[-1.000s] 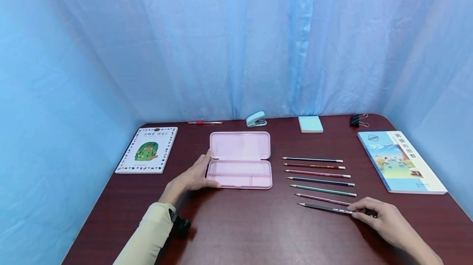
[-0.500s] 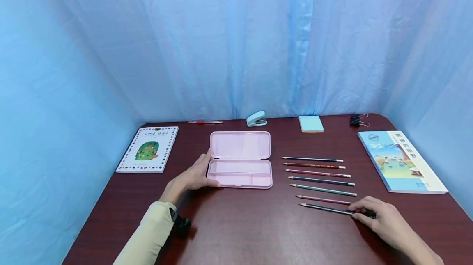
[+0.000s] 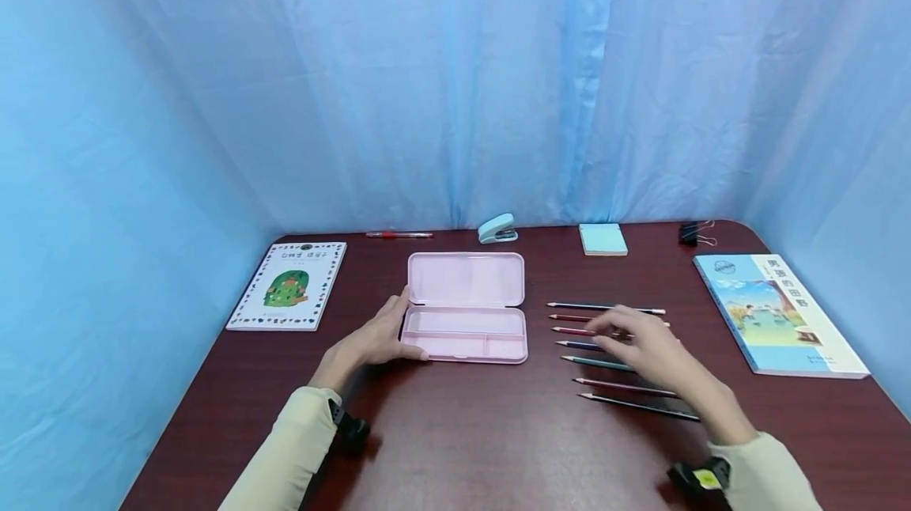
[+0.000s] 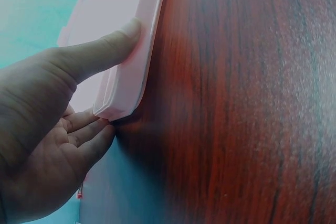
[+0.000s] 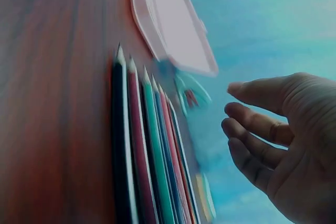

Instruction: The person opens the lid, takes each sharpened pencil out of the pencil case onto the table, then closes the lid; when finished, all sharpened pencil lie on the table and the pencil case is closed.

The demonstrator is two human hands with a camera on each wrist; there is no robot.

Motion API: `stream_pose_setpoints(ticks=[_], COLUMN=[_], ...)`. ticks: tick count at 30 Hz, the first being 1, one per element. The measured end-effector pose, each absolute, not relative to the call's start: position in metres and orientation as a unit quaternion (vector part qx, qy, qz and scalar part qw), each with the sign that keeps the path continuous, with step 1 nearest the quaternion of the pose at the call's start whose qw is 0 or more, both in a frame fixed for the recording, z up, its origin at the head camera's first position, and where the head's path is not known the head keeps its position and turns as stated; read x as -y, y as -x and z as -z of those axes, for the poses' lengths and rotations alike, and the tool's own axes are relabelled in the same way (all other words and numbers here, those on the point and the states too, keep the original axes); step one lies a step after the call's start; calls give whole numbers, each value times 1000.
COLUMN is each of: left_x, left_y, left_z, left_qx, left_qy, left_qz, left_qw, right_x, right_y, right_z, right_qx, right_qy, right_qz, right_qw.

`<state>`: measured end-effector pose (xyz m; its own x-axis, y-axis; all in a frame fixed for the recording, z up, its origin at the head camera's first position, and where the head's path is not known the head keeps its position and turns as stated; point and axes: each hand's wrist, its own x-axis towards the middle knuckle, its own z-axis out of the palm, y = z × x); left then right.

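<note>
A pink pencil case [image 3: 464, 323] lies with its lid raised in the middle of the table. My left hand [image 3: 370, 341] rests at its left front corner, straight thumb against the front wall and fingers touching the left end, as the left wrist view shows. Several pencils lie in a row to the case's right, tips pointing left; the nearest is a black pencil [image 3: 633, 405]. Over the far part of the row is my right hand [image 3: 644, 345], fingers loosely bent and holding nothing. It covers parts of the red, blue and green pencils; the right wrist view shows it raised off them.
Along the back edge are a red pen [image 3: 398, 235], a mint stapler [image 3: 497, 229], a sticky-note pad [image 3: 602, 239] and a black binder clip [image 3: 696, 233]. A white book [image 3: 288, 286] lies left, a blue-and-white book [image 3: 780, 316] right. Blue curtains [image 3: 455, 84] surround the table.
My right hand has let go of the nearest black pencil, which stays on the table. It has moved up and left over the row. My left hand stays at the pencil case.
</note>
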<state>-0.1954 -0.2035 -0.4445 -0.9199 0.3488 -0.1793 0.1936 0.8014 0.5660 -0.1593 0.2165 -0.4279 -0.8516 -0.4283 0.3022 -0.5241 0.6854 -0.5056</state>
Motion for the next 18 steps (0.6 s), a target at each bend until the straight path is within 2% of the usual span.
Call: stream_pose_setpoints(ticks=[6, 12, 18], left_x=[203, 204, 202], left_y=[195, 195, 195], left_z=[445, 445, 444], left_qx=[-941, -943, -943], left_qy=[-141, -142, -145], left_qz=[-273, -268, -269], left_qw=[139, 135, 132], right_x=[-160, -102, -73], right_y=[192, 205, 210], right_z=[441, 447, 448], right_qx=[873, 862, 872], right_qy=[-321, -355, -386], right_qz=[-362, -363, -288], right_qw=[63, -14, -91])
